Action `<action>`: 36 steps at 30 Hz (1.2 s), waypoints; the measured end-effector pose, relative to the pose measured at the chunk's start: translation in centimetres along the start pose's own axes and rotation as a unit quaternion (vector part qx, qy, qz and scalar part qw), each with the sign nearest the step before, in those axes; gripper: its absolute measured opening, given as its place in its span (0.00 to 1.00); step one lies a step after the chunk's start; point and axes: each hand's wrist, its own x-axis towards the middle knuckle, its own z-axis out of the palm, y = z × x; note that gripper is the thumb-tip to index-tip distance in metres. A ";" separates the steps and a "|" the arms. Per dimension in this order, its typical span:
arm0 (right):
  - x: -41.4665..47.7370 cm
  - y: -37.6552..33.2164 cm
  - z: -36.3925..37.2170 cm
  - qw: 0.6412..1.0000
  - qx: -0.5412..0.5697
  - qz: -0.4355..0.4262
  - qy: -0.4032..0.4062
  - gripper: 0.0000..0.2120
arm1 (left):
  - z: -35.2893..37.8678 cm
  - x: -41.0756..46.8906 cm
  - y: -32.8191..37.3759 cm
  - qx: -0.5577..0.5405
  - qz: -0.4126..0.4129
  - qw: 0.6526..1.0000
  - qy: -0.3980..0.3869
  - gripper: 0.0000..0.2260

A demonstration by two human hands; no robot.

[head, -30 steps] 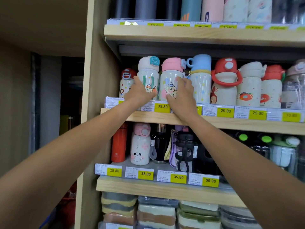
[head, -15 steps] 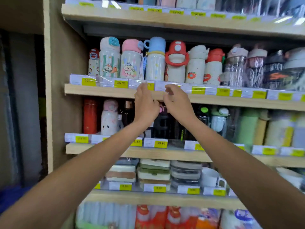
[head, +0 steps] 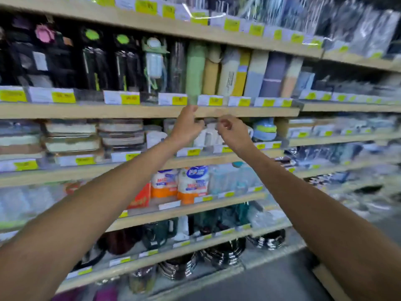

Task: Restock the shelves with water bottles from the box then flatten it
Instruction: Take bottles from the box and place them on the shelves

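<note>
The view is blurred by motion. My left hand [head: 187,125] and my right hand [head: 233,130] hang in the air side by side, in front of a wooden shelf edge [head: 130,110]. Both have loosely curled fingers and hold nothing. Behind and above them stand tall bottles: black ones with green lids [head: 95,61] and pastel ones [head: 195,70] in green, yellow and grey. The box is out of view.
Wooden shelves with yellow price tags [head: 130,98] fill the view. Stacked food containers [head: 71,137] sit at the left, white mugs [head: 208,135] behind my hands, orange-and-white packs [head: 180,185] lower down, dark pots [head: 225,250] near the grey floor [head: 271,283].
Both hands let go of the cartoon bottles on the upper shelf and drew back, empty. My view swung down and to the right along the shelves.
</note>
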 end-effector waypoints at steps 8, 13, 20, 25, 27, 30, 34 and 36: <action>-5.5 17.2 -9.7 0.985 -0.009 0.167 -0.035 0.04 | 19.5 -2.3 0.1 -0.042 -0.041 0.982 -0.179 0.16; -8.2 28.5 -15.4 0.963 -0.017 0.268 -0.014 0.06 | 33.2 -3.1 -0.2 0.012 -0.004 0.951 -0.309 0.13; -9.1 44.8 -26.3 0.911 -0.014 0.408 0.059 0.05 | 55.0 -1.4 4.0 0.023 0.000 0.884 -0.467 0.17; -12.3 54.5 -35.1 0.860 -0.033 0.497 0.109 0.08 | 70.5 -2.5 7.8 0.024 0.015 0.825 -0.565 0.16; -13.8 57.0 -37.7 0.837 -0.034 0.533 0.120 0.08 | 74.9 -3.8 9.3 0.031 0.022 0.813 -0.581 0.19; -16.0 60.4 -41.9 0.808 -0.041 0.566 0.157 0.07 | 81.3 -5.8 12.7 0.020 0.042 0.792 -0.609 0.19; -18.7 64.4 -46.8 0.781 -0.035 0.599 0.172 0.08 | 88.4 -8.7 15.9 0.033 0.070 0.751 -0.656 0.10; -19.6 66.7 -48.7 0.775 -0.033 0.610 0.163 0.08 | 91.7 -9.7 16.7 0.038 0.086 0.741 -0.665 0.07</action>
